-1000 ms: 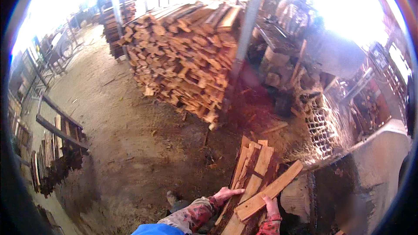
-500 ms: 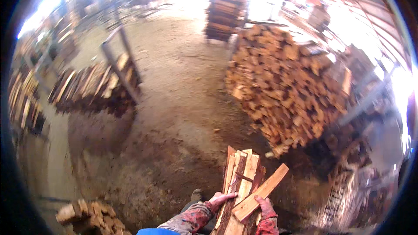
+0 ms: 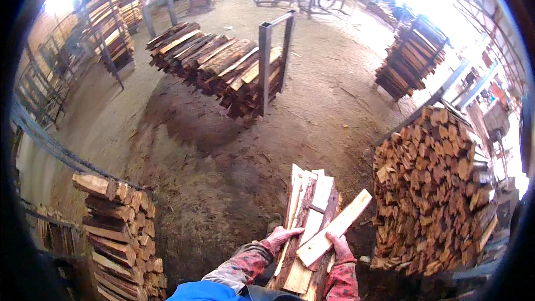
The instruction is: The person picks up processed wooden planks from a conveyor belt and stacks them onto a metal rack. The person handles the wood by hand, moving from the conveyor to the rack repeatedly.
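I carry a bundle of split wood slabs (image 3: 311, 212) in front of me, low in the view. My left hand (image 3: 280, 237), in a red glove, grips the bundle's left edge. My right hand (image 3: 340, 247), also gloved red, holds the right side, under a pale plank (image 3: 333, 228) that lies slanted across the top. The slabs are pale on the cut faces and dark with bark on the edges.
A tall stack of split firewood (image 3: 440, 189) stands close on the right. A lower stack (image 3: 120, 228) is at the lower left. A metal frame rack (image 3: 223, 67) half filled with slabs stands ahead on the dirt floor. More stacks (image 3: 411, 58) and racks lie farther back.
The view has swung to the left. The big stack has slid to the right, the metal-frame rack has come to the middle, and a stack appears at lower left. Both hands still hold the bundle.
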The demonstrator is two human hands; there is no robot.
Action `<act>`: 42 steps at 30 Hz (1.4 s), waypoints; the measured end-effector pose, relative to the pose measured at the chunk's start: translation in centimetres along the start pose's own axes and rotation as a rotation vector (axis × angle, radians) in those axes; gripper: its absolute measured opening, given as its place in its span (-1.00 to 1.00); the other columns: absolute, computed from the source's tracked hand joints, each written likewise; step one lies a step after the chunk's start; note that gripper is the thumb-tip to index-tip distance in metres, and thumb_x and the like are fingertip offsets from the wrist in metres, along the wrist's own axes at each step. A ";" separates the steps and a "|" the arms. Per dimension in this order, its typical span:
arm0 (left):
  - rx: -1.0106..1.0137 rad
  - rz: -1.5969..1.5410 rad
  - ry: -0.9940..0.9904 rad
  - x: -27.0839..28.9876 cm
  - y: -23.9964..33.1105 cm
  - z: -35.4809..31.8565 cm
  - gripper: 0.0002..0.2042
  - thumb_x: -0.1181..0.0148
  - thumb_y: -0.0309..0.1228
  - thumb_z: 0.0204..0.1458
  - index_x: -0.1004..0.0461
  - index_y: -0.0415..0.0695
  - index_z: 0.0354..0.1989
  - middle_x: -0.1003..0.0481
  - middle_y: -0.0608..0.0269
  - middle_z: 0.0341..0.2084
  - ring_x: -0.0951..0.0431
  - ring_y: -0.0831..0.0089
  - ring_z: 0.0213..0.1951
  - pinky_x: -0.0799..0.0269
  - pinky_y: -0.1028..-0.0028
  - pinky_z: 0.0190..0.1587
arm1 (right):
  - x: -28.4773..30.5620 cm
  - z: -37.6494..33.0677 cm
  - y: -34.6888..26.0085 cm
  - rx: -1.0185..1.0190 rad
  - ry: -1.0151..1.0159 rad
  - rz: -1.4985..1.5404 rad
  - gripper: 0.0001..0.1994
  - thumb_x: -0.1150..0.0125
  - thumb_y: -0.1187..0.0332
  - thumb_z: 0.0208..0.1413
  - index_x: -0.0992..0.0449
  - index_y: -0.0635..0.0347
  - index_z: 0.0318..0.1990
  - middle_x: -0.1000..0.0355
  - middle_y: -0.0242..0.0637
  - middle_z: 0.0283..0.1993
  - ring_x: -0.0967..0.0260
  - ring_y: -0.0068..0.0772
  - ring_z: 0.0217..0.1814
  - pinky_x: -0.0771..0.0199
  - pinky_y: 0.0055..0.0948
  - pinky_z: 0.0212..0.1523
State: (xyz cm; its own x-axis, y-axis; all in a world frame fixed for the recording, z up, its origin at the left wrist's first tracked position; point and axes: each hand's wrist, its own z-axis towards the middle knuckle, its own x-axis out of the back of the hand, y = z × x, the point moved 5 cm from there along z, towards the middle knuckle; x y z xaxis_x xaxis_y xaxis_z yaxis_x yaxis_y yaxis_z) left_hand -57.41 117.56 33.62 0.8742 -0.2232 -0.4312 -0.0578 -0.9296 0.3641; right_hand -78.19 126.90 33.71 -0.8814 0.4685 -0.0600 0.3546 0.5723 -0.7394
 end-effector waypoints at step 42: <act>-0.562 -0.249 0.732 38.5 51.1 -2.4 -0.55 -0.33 -0.20 -0.13 -0.46 -0.37 -0.22 -0.51 0.18 -0.40 -0.52 0.43 -0.44 -0.45 0.47 -0.35 | -62.5 38.6 -30.4 -0.026 -0.824 -0.198 -0.40 -0.39 0.17 -0.13 -0.36 0.34 0.04 -0.40 -0.23 -0.01 -0.33 -0.39 0.03 -0.28 -0.38 0.12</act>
State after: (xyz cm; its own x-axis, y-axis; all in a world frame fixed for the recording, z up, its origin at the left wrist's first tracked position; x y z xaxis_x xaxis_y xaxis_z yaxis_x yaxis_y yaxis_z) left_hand -25.53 62.19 37.55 0.9256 0.3785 0.0042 0.2443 -0.6060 0.7570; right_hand -45.94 54.20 34.06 -0.8702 -0.2764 -0.4080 0.1678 0.6121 -0.7727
